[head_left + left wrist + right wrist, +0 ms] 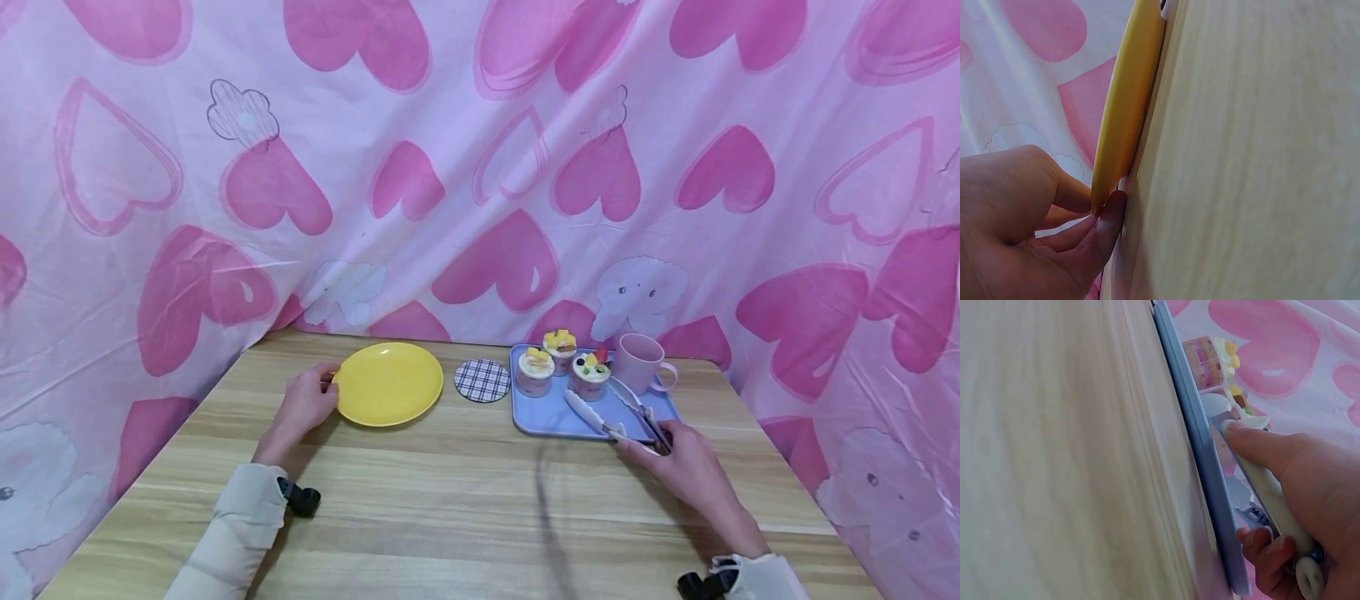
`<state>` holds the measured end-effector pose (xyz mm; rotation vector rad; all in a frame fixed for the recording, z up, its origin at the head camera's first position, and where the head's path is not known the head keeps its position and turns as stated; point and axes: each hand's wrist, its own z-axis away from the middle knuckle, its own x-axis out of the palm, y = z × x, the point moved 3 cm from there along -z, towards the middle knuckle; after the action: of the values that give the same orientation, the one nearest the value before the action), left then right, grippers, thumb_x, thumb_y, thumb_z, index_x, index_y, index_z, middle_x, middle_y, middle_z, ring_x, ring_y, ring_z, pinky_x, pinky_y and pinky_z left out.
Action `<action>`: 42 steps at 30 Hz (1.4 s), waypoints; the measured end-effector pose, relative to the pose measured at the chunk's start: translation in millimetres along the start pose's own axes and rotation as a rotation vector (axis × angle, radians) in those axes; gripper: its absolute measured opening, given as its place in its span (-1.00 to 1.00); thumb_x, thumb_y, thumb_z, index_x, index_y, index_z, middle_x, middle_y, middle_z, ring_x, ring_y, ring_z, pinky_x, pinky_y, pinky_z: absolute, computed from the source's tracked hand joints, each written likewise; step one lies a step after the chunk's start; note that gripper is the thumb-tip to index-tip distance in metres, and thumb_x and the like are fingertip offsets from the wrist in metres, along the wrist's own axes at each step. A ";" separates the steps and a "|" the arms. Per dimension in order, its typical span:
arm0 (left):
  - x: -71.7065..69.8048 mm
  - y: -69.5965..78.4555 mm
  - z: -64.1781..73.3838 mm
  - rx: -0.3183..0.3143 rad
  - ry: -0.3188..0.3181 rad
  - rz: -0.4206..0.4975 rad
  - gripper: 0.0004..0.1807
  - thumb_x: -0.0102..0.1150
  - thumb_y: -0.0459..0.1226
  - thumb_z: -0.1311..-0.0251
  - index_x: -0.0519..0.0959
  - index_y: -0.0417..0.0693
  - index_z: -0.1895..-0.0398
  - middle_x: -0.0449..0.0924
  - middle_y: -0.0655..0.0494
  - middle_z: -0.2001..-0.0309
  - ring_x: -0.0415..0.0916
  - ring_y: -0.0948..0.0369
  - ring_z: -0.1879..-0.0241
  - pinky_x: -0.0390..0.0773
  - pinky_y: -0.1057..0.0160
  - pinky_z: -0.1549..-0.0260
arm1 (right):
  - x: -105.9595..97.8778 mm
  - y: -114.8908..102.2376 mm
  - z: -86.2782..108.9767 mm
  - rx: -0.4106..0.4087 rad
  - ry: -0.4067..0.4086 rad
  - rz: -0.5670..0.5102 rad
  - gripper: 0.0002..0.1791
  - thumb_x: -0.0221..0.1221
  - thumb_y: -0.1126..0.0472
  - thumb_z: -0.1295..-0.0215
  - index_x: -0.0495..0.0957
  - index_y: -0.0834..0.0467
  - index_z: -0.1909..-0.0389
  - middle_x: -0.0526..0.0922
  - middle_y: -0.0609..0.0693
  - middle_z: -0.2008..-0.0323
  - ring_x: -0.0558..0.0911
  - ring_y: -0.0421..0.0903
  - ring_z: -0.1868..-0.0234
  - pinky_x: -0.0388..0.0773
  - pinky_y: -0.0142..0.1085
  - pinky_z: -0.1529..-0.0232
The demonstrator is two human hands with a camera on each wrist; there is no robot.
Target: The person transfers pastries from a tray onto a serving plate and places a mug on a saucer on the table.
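In the head view my left hand [303,406] pinches the left rim of a yellow plate [388,383] on the table. The left wrist view shows the thumb and fingers at the edge of the plate [1125,100], which looks slightly raised there. My right hand [693,471] grips a pair of tongs [587,411] over a blue tray [543,421]. Their spread tips point at a fruit-topped dessert cup [589,387]; whether they touch it, I cannot tell. Behind and left of it stand a second dessert cup [535,379] and a third dessert cup [559,354].
A pink mug [637,364] stands at the tray's back right, its handle to the right. Between plate and tray lies a round checked coaster [482,381]. A heart-patterned pink cloth [495,258] hangs behind the wooden table [420,508].
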<state>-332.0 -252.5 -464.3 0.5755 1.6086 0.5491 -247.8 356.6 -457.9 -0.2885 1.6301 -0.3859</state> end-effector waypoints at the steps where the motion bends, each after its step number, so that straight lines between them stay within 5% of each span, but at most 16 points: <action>1: 0.0 -0.4 0.3 0.000 -0.001 -0.002 -0.43 -0.03 -0.35 -0.51 0.40 -0.43 -0.51 0.60 -0.46 -0.29 0.58 -0.20 -0.19 0.65 -0.19 -0.23 | 0.5 -0.2 -0.3 -0.009 0.014 0.002 0.26 0.28 -0.62 -0.18 0.44 0.44 -0.43 0.65 0.42 -0.15 0.62 0.21 -0.03 0.69 0.15 -0.05; 7: -0.5 0.8 1.1 -0.003 0.000 0.002 -0.43 -0.03 -0.34 -0.51 0.39 -0.41 -0.52 0.60 -0.44 -0.30 0.57 -0.17 -0.19 0.65 -0.17 -0.22 | 1.9 -0.6 -0.4 -0.060 0.096 0.005 0.12 0.30 -0.59 -0.21 0.55 0.40 -0.28 0.70 0.33 0.00 0.62 0.14 0.07 0.63 0.04 0.08; 21: -0.8 2.2 2.2 -0.007 -0.002 0.003 -0.43 -0.04 -0.35 -0.51 0.40 -0.42 -0.52 0.59 -0.45 -0.30 0.57 -0.21 -0.24 0.63 -0.21 -0.27 | -0.5 -1.2 1.7 -0.059 0.127 -0.008 -0.10 0.32 -0.50 -0.28 0.63 0.29 -0.10 0.56 0.09 0.31 0.51 0.04 0.24 0.30 -0.22 0.32; 42: 0.3 0.7 0.5 -0.005 0.008 -0.002 -0.44 -0.03 -0.36 -0.50 0.41 -0.43 -0.51 0.61 -0.44 -0.29 0.59 -0.20 -0.24 0.63 -0.21 -0.27 | -1.3 -0.6 3.2 -0.068 0.164 -0.017 -0.04 0.33 -0.48 -0.30 0.65 0.33 -0.26 0.73 0.24 0.12 0.56 0.07 0.21 0.38 -0.21 0.29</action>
<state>-331.5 -251.8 -464.2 0.5686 1.6152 0.5544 -244.5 356.4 -456.8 -0.3291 1.8048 -0.3760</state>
